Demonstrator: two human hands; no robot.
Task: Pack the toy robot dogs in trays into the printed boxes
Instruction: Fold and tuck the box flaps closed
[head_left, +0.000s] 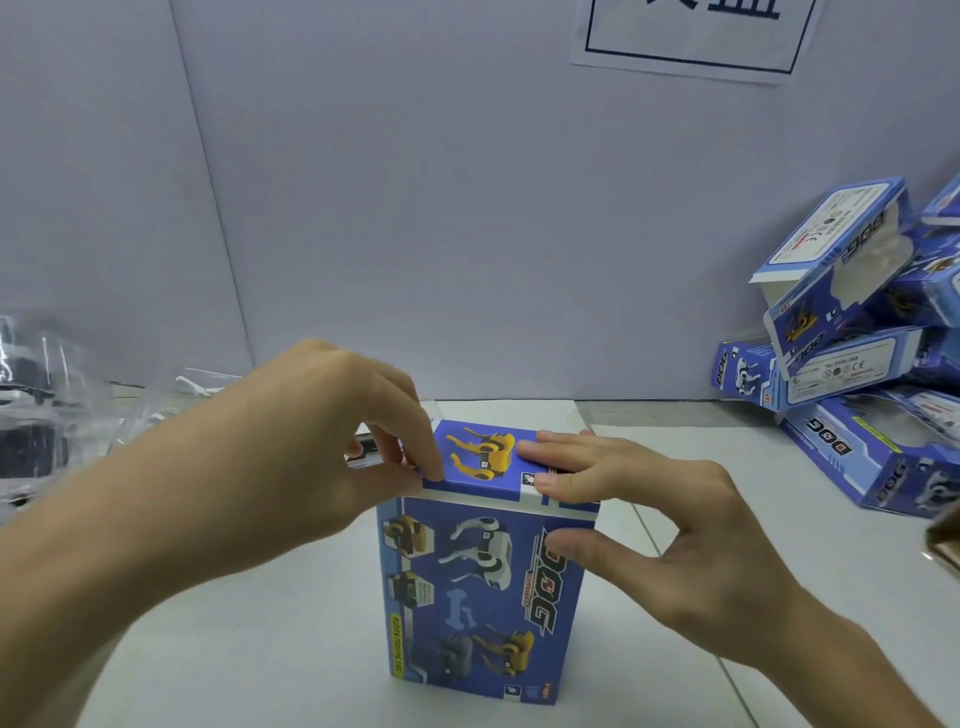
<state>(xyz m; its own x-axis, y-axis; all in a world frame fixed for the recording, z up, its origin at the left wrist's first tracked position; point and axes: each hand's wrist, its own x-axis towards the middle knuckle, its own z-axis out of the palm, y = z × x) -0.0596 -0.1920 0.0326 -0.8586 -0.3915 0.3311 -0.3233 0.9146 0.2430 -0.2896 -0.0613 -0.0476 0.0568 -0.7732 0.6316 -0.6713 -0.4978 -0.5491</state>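
A blue printed box (483, 587) with pictures of robot dogs stands upright on the white table (260, 649) in the centre. Its top flap (480, 457), showing a yellow dog, lies folded down. My left hand (332, 431) pinches the flap's left edge between fingers and thumb. My right hand (644, 514) holds the box's upper right corner, fingers flat on the flap and thumb against the front face. What is inside the box is hidden.
A heap of several more blue printed boxes (857, 353) lies at the right, some with open ends. Clear plastic trays (47, 395) with dark shapes inside sit at the far left. A grey wall with a paper sign (696, 36) stands close behind.
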